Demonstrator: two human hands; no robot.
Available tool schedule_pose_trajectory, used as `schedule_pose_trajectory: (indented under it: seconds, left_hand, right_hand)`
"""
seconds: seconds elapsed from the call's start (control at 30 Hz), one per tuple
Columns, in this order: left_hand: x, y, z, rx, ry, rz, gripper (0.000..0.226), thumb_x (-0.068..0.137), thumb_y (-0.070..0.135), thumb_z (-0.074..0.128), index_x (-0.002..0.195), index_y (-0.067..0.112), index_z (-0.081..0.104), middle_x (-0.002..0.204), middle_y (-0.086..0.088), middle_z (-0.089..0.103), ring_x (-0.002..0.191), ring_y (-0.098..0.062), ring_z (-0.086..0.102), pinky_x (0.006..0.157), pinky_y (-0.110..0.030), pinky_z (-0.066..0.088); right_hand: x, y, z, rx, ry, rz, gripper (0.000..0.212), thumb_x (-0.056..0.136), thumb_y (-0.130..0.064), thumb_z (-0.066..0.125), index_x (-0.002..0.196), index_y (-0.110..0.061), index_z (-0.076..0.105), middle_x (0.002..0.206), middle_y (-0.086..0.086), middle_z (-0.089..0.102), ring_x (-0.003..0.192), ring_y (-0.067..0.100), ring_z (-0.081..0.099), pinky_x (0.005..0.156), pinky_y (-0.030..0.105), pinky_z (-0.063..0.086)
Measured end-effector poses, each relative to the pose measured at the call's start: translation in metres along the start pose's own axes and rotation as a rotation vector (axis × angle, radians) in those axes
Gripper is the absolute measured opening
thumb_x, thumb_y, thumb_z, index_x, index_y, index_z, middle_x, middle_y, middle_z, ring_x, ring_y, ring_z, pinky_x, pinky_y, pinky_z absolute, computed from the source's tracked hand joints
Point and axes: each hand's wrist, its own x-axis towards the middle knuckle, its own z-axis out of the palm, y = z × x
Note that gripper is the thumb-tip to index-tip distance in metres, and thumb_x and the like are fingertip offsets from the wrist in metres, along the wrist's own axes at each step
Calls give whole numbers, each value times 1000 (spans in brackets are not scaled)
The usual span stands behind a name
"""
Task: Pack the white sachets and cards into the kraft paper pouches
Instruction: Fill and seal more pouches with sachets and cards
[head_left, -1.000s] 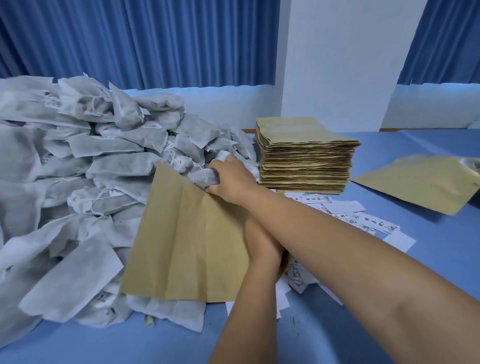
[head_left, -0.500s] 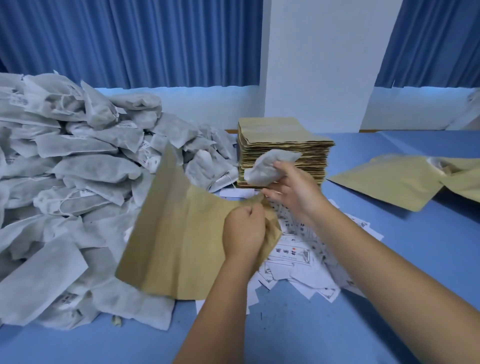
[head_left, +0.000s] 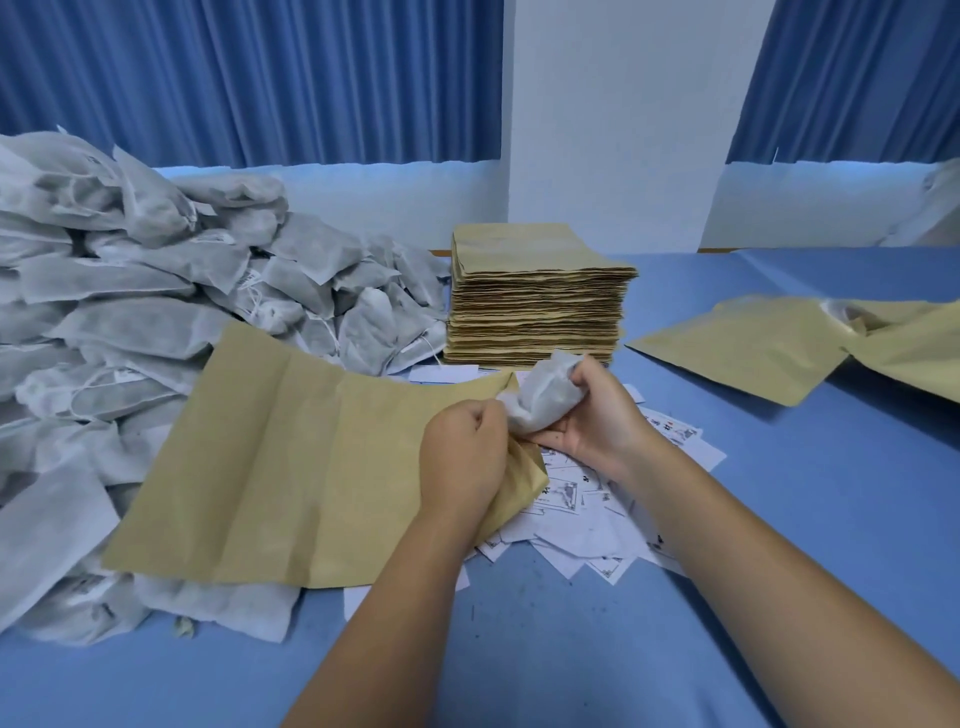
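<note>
Just in front of the squared stack of flat kraft pouches (head_left: 535, 301), the left hand (head_left: 462, 457) pinches the mouth of a creased tan pouch (head_left: 285, 467). The right hand (head_left: 587, 421) clutches a crumpled, fibrous white sachet (head_left: 545, 397) at that opening. Printed paper cards (head_left: 587, 514) lie scattered beneath.

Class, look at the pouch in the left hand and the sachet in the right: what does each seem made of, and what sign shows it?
Pouch: likely kraft paper, matte tan, holding crisp creases. Sachet: probably thin non-woven fabric or filter paper, white, fuzzy, crumpling softly in the right hand.
</note>
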Motion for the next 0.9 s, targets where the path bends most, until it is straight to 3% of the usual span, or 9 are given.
schedule_pose_trajectory:
  seconds: [0.07,0.13,0.23,0.33,0.47,0.57,0.63,0.77,0.9]
  left_hand:
    - [-1,2,-2,-60,19,11,43,87,11,47,49,19,30,47,11,31,50,-5,33,46,-21,23]
    - [-4,4,-2,-53,-9,87,37,88,11,48,52,12,53,72,19,54,77,2,52,67,-19,39]
    - [-6,6,-3,-29,-47,232,31,88,16,48,65,9,68,121,6,63,119,-5,49,100,-24,37]
    - [-7,10,-3,-94,-53,320,31,84,16,45,79,7,74,124,7,63,119,-5,52,105,-35,39]
    - [-14,17,4,-95,-43,457,26,84,10,45,62,9,59,117,17,61,115,-1,54,105,-49,38]
    - [-13,16,2,-120,11,469,29,85,17,43,61,6,56,114,21,61,112,0,55,101,-45,42]
    - [-10,16,-2,-153,53,437,35,83,25,40,63,4,59,112,19,64,108,5,55,96,-36,46]
    - [-12,17,-2,-95,59,445,25,82,12,44,66,8,63,108,17,67,104,3,58,95,-38,46]
    - [-14,18,0,74,20,520,22,82,12,46,66,22,57,112,12,70,103,-5,59,99,-41,40]
  right_hand:
    - [0,0,-1,-146,1,-15,26,88,-12,38,104,-7,58,101,15,67,100,29,66,83,43,58]
    - [-3,2,0,-396,-45,-23,20,92,-13,44,102,-10,62,96,11,67,94,23,64,88,37,54]
    - [-12,4,5,-633,-67,-162,12,93,-22,59,89,-24,70,78,-7,69,71,7,62,65,20,50]
    - [-20,-5,7,-917,-48,-444,24,86,-12,65,75,-34,67,87,-6,59,76,-1,56,69,16,44]
    - [-28,3,22,-1297,-79,-604,17,89,-1,52,83,-14,60,97,5,53,86,14,54,74,30,44]
    - [-33,9,29,-1245,-145,-602,34,90,4,44,73,-25,50,78,-8,56,73,0,52,66,25,44]
    - [-31,11,29,-1135,-158,-504,22,96,-3,42,87,-18,56,89,-3,62,81,4,55,75,24,48]
    - [-27,19,29,-976,-268,-298,35,99,-13,33,83,-28,59,76,-19,68,75,-9,59,66,10,46]
    - [-25,22,33,-1011,-278,-298,41,98,7,34,78,-25,50,75,-10,54,70,-13,55,62,4,41]
